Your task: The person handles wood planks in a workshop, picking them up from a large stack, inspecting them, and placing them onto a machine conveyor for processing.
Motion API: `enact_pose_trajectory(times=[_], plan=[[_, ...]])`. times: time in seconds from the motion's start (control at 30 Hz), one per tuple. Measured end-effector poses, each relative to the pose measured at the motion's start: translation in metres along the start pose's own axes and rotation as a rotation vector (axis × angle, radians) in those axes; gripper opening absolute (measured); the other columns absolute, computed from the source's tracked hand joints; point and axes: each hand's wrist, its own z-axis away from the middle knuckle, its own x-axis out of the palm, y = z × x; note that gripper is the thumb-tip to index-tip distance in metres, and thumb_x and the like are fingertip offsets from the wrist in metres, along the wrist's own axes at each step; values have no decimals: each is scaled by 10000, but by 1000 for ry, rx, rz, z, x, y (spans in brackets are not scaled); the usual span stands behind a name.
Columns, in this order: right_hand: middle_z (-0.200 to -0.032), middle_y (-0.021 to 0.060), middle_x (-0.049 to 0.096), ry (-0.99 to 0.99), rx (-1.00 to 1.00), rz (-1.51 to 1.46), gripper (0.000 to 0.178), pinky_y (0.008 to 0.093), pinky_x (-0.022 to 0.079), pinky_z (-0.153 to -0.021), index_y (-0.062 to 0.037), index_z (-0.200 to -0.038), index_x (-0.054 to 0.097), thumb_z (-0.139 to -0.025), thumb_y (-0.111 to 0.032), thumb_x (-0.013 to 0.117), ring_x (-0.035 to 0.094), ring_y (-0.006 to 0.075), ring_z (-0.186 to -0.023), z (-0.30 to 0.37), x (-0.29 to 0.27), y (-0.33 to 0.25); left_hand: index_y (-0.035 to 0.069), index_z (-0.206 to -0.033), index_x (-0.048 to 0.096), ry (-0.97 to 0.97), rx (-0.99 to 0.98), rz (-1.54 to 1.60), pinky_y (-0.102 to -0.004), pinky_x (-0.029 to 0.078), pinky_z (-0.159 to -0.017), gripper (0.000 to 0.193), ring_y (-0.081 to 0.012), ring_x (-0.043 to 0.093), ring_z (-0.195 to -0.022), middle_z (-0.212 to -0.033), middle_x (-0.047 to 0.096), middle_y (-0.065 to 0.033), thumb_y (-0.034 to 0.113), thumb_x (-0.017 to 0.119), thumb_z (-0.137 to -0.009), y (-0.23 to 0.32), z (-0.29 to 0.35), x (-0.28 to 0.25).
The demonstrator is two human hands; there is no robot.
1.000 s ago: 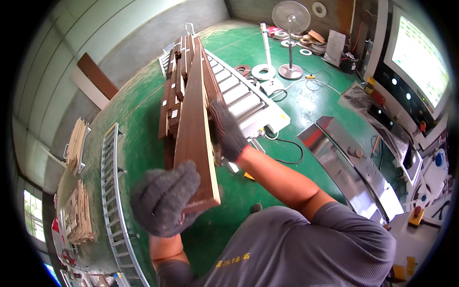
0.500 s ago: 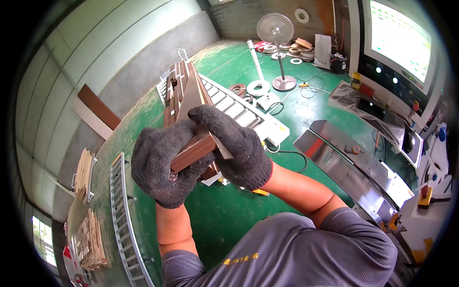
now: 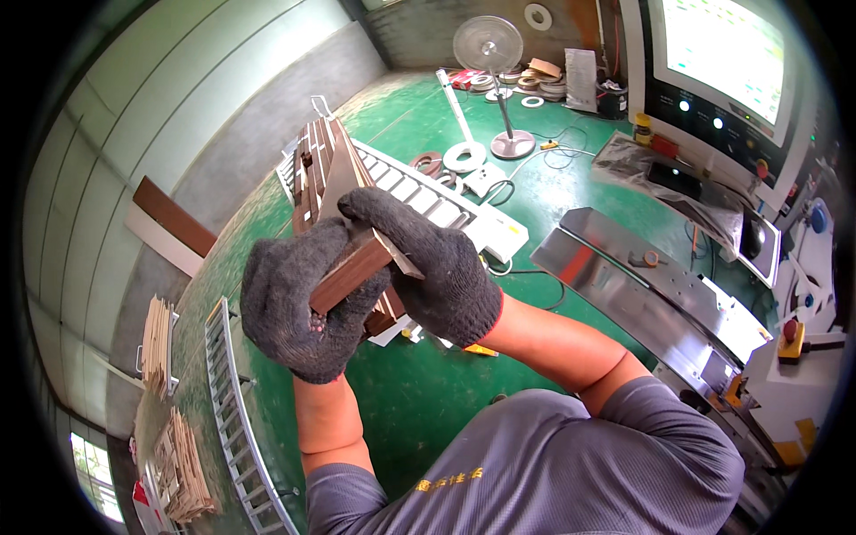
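Note:
Both hands wear dark knitted gloves and hold up one long brown wood-grain board (image 3: pixel 349 275), its narrow end toward me. My left hand (image 3: pixel 290 303) is wrapped round the near end from the left, fingers curled beneath it. My right hand (image 3: pixel 437 272) closes on the same end from the right, its thumb or finger lying over the top. A thin, pointed, pale-brown piece (image 3: pixel 400 257) sticks out beside the board's end at the right palm; whether it is attached or separate I cannot tell. Beyond the gloves the board's face narrows away from me.
Brown boards (image 3: pixel 312 165) lie on a roller conveyor (image 3: pixel 412 189) ahead. A standing fan (image 3: pixel 488 45) and tape rolls (image 3: pixel 465 157) are on the green floor. At right are a metal machine table (image 3: pixel 637 290) and a screen (image 3: pixel 724 58). A metal roller frame (image 3: pixel 234 419) and stacked panels (image 3: pixel 183 468) stand left.
The whole view has shifted slightly, so the surroundings sit further left. Both hands keep their hold on the board, which is tilted a little differently in the picture.

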Motion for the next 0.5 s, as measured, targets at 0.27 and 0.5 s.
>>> enact_pose_trajectory(times=[0.27,0.5], plan=[[-1341,181,481,-34,71,-6,688,381,465,-960,-78,-1392,376,-748,20,597,518,349,-1187,7,-16,-11,-16,-884,677,-10,-47,54,-365,482,-670,339,-283,623,-727,-850,681,-133,162,829,-639,15,6,10],[-1246,138,565,-27,108,-60,740,374,449,-954,-65,-1370,404,-685,88,641,581,330,-1111,16,-23,-8,1,-853,676,-36,-45,79,-353,481,-648,322,-266,619,-692,-824,676,-106,173,838,-633,21,13,20]])
